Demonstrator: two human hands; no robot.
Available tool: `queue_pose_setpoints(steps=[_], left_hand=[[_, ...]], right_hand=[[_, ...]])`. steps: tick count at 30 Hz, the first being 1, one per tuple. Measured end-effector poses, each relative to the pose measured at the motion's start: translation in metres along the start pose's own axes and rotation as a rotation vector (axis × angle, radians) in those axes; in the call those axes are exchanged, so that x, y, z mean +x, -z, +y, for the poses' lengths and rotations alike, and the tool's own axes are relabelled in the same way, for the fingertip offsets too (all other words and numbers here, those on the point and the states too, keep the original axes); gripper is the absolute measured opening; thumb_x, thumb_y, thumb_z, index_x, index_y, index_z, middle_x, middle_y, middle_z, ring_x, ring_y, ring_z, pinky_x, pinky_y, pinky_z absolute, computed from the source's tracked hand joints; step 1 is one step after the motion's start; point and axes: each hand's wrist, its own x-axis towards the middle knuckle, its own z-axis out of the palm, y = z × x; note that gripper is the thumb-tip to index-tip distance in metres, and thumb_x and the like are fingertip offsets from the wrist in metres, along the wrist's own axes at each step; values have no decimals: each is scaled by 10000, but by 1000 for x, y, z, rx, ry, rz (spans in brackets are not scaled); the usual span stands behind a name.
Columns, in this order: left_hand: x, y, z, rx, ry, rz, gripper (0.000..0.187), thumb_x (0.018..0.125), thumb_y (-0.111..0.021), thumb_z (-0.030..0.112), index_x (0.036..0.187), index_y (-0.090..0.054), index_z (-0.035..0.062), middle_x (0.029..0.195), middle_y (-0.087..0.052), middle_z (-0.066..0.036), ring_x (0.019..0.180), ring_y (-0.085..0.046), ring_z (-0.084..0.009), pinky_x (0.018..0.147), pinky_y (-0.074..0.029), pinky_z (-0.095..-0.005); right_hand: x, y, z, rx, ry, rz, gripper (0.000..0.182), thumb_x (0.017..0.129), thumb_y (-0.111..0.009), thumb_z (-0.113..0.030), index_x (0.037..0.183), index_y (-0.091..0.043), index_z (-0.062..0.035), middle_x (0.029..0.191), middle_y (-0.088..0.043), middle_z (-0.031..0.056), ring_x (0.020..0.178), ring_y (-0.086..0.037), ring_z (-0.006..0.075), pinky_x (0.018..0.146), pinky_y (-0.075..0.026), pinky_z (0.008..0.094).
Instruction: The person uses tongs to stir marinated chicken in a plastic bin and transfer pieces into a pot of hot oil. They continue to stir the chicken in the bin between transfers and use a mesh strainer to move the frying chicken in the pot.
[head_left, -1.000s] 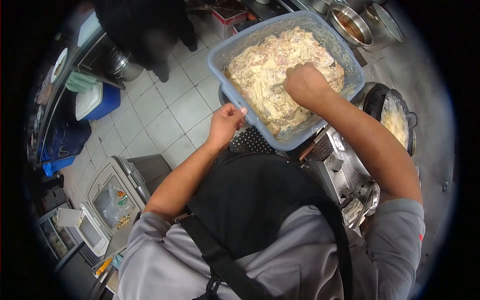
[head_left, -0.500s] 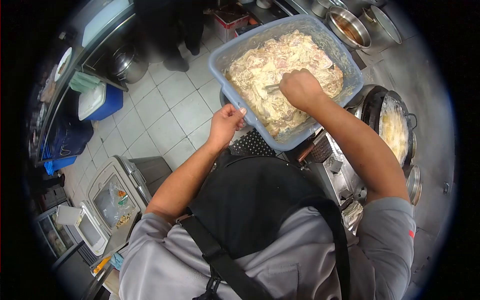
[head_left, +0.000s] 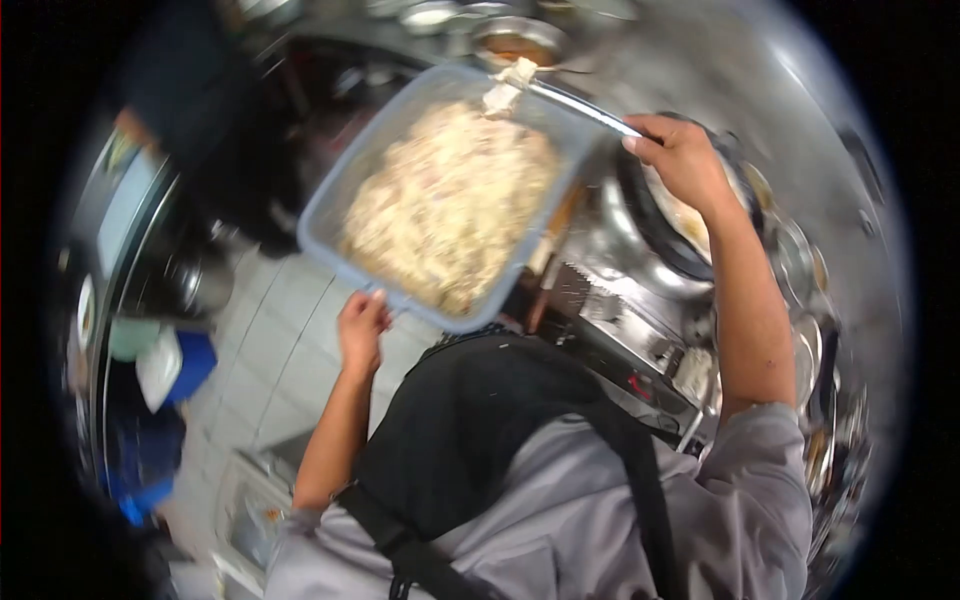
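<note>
My left hand [head_left: 364, 330] grips the near left edge of a blue plastic tub [head_left: 345, 268], its thumb over the rim. The tub holds a heap of pale, batter-coated pieces [head_left: 455, 200] that look like raw meat. Metal tongs [head_left: 590, 108] are in my closed right hand [head_left: 680, 160], pointing left over the tub's far right corner. A coated piece [head_left: 508, 88] is at the tongs' tips, above the rim. Just below my right hand is a dark round pan [head_left: 640, 215] with pale contents, partly hidden by the hand and forearm.
A metal bowl of reddish-brown liquid [head_left: 517, 45] stands beyond the tub. Another person [head_left: 215, 110] in dark clothes is at the upper left. A blue cooler [head_left: 192, 365] sits at the left, and metal lids [head_left: 795, 260] lie right of the pan.
My right hand has risen out of the mixture and moved right, with the tongs now lifting a coated piece. In view, the tub and my left hand have shifted left, and the surroundings have turned.
</note>
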Motion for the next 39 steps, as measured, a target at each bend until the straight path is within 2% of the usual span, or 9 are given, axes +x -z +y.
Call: queue_pose_setpoints(steps=[12,18,20,21,23,25,28,32,39], left_hand=[[-1,-6,-2,-74,33,64,267,955,-641,215,773,-462,135,660,-510,-2,565,-496,-101,505,-398,-236],[-1,-8,-7,-114,8,93,257,959,-634,221,789,-456,148,651,-491,21,552,-479,-93,497,-391,-225],[-4,-14,-6,-125,2,128,260,957,-636,220,786,-454,147,651,-482,27,553,-466,-86,498,-385,-222],[-6,-17,-5,-116,4,149,264,956,-637,219,782,-454,143,651,-480,27,554,-464,-84,498,-382,-222],[-8,-22,1,-101,6,188,268,955,-639,218,777,-454,139,651,-478,28,556,-462,-83,497,-379,-222],[-11,-29,4,-80,28,244,246,953,-632,201,779,-474,128,649,-466,29,561,-464,-86,497,-380,-225],[-9,-22,-1,-33,32,215,208,937,-625,190,775,-515,119,648,-444,30,570,-470,-92,504,-405,-245],[-13,-24,3,-4,28,212,210,931,-646,234,794,-551,106,678,-527,1,599,-539,-109,528,-448,-249],[-9,-16,8,-123,86,111,201,926,-659,210,791,-541,119,702,-560,5,597,-555,-92,516,-427,-227]], right_hand=[[-81,140,178,-541,-441,103,308,851,-667,-304,1115,-713,-152,972,-707,155,944,-658,354,829,-511,433],[-34,62,306,217,-638,144,243,844,-677,-220,971,-725,-18,685,-643,71,539,-524,143,484,-407,315],[-12,42,313,269,-766,69,268,865,-656,-264,931,-720,-12,756,-689,115,615,-619,208,551,-475,365],[-1,37,335,276,-753,54,268,865,-656,-264,931,-720,-12,756,-689,115,615,-619,208,551,-475,365],[20,25,389,-791,-83,-79,306,889,-618,-306,922,-720,-19,888,-712,175,791,-683,307,697,-526,433],[22,56,347,-463,-393,160,314,907,-587,-315,953,-722,-36,989,-695,206,932,-664,379,841,-513,467],[38,105,336,-374,-282,296,366,909,-594,-320,1109,-686,-27,1069,-681,217,1016,-642,392,876,-496,451],[46,145,173,-258,-285,102,369,903,-625,-233,1208,-641,-26,924,-705,184,767,-679,240,692,-519,376],[52,7,7,-393,211,-216,345,869,-663,-245,1183,-666,-103,1032,-690,187,971,-656,354,851,-497,431]])
